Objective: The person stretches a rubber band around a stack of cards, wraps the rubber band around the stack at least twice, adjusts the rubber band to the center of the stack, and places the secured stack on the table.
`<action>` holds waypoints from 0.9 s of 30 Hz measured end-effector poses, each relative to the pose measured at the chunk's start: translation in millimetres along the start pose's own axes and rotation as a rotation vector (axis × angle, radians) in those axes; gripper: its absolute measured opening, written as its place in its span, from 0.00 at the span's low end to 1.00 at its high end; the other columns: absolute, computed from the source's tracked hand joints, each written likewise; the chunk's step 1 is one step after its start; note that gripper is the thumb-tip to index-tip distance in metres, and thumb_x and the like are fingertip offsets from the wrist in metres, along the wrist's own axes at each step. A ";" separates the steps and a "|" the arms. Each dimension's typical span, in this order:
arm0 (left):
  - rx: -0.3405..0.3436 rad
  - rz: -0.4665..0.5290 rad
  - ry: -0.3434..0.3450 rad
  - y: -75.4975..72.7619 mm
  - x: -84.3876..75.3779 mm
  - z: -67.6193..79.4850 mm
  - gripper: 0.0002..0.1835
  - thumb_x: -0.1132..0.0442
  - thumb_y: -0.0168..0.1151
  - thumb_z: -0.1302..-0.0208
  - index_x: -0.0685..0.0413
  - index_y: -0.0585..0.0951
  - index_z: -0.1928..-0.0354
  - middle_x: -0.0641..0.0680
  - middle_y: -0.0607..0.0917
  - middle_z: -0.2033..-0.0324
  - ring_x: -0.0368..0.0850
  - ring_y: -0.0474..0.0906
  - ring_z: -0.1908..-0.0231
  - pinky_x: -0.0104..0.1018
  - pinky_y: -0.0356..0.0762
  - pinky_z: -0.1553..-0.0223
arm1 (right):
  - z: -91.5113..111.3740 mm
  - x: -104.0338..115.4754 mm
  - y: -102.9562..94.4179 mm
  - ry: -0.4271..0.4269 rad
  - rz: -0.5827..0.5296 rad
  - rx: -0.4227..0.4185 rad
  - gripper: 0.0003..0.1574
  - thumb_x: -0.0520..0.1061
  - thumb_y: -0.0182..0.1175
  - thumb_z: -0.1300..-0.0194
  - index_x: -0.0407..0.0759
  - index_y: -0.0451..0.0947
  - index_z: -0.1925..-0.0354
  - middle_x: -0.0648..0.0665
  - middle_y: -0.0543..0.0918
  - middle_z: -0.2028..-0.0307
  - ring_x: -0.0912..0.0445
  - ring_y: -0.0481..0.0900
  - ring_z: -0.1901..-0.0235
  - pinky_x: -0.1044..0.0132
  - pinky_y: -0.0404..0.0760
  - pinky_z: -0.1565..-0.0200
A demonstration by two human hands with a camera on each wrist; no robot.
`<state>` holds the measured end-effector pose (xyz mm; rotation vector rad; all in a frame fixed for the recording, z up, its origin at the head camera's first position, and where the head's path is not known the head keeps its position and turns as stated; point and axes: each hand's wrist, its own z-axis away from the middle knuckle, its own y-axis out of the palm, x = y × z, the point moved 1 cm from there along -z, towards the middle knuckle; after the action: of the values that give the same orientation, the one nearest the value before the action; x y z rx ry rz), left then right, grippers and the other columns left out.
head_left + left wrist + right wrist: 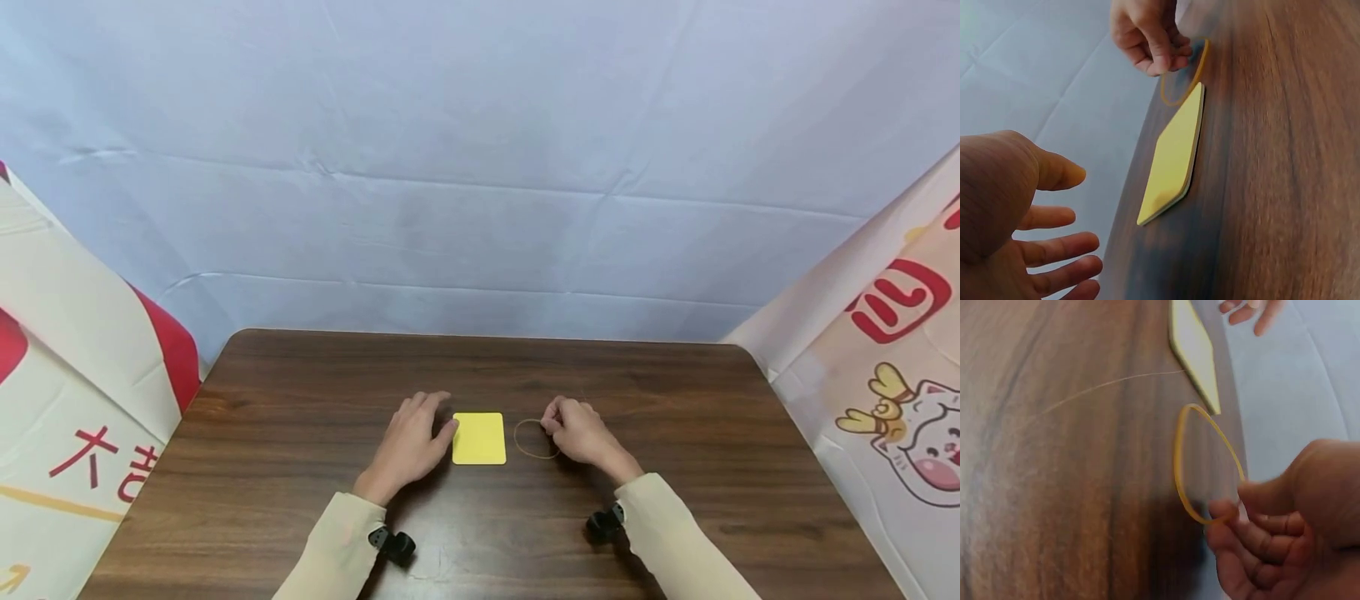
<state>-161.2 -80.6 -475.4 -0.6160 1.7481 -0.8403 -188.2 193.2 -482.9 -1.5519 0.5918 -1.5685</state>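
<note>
A thin yellow-brown rubber band (pixel 1179 465) forms an open loop, and my right hand (pixel 579 429) pinches its edge between thumb and fingertips. To the left of the band, a square yellow pad with rounded corners (pixel 479 438) lies flat on the table. Its layered side edge shows in the left wrist view, where the yellow pad (pixel 1175 156) looks like a thin stack. My left hand (pixel 414 442) is at the pad's left side with fingers spread and nothing in them; in the head view the thumb tip is right at the pad's edge.
Both hands work over a dark brown wooden table (pixel 300 367) with rounded far corners. A pale cloth backdrop (pixel 480 208) hangs behind it, and printed banners (pixel 885 400) flank the sides. Small black cameras are strapped at both wrists.
</note>
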 end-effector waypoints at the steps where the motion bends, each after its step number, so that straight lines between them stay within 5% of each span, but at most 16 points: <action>1: 0.002 0.001 0.003 -0.2 -1.2 0.4 0.24 0.53 0.59 0.37 0.56 0.74 0.41 0.56 0.78 0.52 0.52 0.72 0.52 0.51 0.69 0.51 | 0.1 -0.6 -0.8 0.007 -0.050 0.010 0.02 0.40 0.58 0.35 0.43 0.76 0.67 0.50 0.75 0.76 0.57 0.71 0.79 0.64 0.71 0.74; 8: 0.001 -0.001 0.018 0.9 -5.5 1.5 0.25 0.53 0.60 0.38 0.55 0.74 0.41 0.55 0.79 0.55 0.50 0.73 0.55 0.48 0.70 0.54 | 3.3 -6.3 -6.1 0.012 -0.244 0.122 0.07 0.44 0.66 0.43 0.42 0.82 0.67 0.48 0.78 0.81 0.58 0.67 0.83 0.67 0.66 0.77; 19: -0.001 0.046 0.018 0.4 -6.0 4.5 0.24 0.54 0.61 0.38 0.56 0.74 0.42 0.55 0.79 0.58 0.47 0.72 0.58 0.44 0.70 0.57 | 11.4 -15.0 -11.1 -0.025 -0.670 0.353 0.28 0.55 0.54 0.33 0.28 0.75 0.66 0.44 0.76 0.73 0.49 0.71 0.71 0.61 0.72 0.68; 27: 0.019 0.076 0.006 0.8 -4.8 5.1 0.24 0.54 0.60 0.37 0.55 0.74 0.41 0.55 0.79 0.57 0.47 0.72 0.58 0.44 0.70 0.58 | 21.4 -12.9 -17.6 -0.172 -0.986 0.452 0.22 0.39 0.42 0.29 0.20 0.69 0.49 0.39 0.74 0.67 0.45 0.70 0.66 0.58 0.73 0.64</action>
<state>-154.9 -77.9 -474.3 -0.5312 1.7559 -0.8060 -173.0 217.9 -473.4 -1.6634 -0.7123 -2.0188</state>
